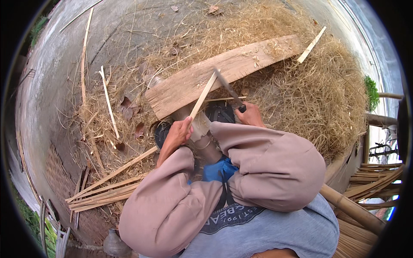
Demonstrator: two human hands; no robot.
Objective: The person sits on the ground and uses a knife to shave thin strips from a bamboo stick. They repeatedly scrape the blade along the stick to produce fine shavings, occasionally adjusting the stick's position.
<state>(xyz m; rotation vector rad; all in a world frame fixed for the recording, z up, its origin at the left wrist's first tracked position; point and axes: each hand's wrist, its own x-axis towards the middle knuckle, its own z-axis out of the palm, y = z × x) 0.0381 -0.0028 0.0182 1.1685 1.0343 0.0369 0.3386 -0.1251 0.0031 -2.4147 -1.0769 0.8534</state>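
Observation:
My left hand is closed round the lower end of a pale bamboo strip, which slants up to the right over a wooden board. In my right hand is the dark handle of a knife. Its blade points up and to the left, with the tip at the strip's upper end; whether the two touch I cannot tell. The worn board lies slanted in front of my knees, with small chips on it.
Curly shavings heap up to the right and beyond the board. A bundle of bamboo strips lies at the left, with a loose strip farther off. Another short strip rests beyond the board's right end. A bamboo pole is at the lower right.

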